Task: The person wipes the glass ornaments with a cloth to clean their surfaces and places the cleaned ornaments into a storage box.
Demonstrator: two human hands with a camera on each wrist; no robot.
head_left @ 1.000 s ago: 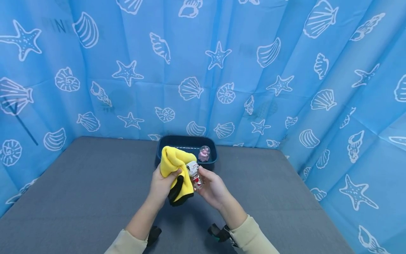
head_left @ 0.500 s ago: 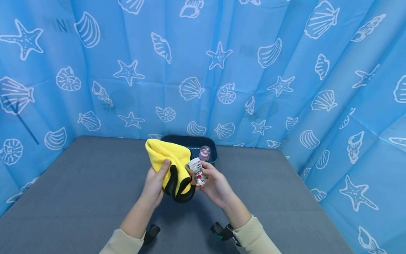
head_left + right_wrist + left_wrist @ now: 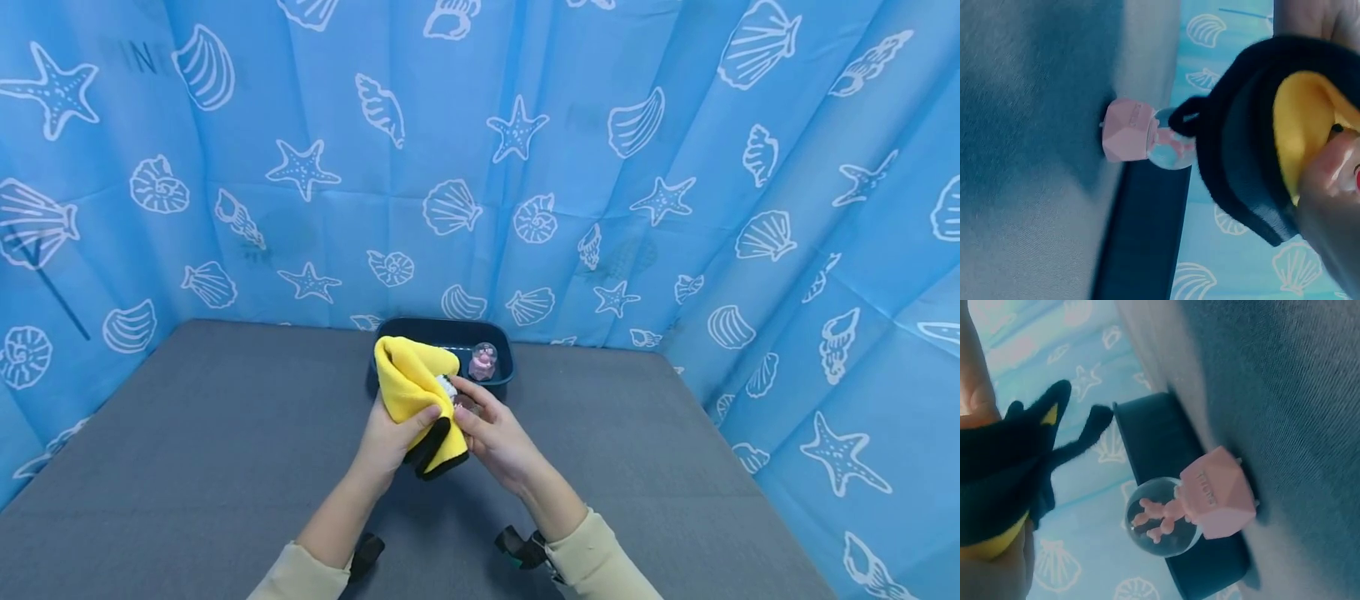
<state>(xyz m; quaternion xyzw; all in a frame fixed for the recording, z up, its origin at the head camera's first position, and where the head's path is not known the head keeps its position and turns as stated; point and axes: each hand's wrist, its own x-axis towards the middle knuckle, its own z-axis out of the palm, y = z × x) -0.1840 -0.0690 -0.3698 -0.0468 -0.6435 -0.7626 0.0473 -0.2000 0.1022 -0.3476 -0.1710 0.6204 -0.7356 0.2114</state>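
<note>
My left hand [image 3: 384,437] grips a thick yellow cloth [image 3: 411,379] with black trim, its thumb lying on the yellow side. The cloth is folded against a small white-and-clear figurine [image 3: 447,386], which my right hand [image 3: 501,437] holds between thumb and fingers. Most of the figurine is hidden by cloth and fingers; a bit of white and red shows in the right wrist view. Both hands are raised above the table, in front of a dark blue tray [image 3: 502,384].
A pink domed ornament [image 3: 482,362] sits in the tray's right part. The wrist views show a pink-based globe with a balloon-dog figure [image 3: 1219,494] on the grey table [image 3: 225,467] before the tray. A blue shell-patterned curtain [image 3: 465,125] hangs behind.
Half a second ago the cloth was spread left and the figurine showed more fully. Now the cloth is against the figurine again, covering most of it, and the left hand has shifted right.
</note>
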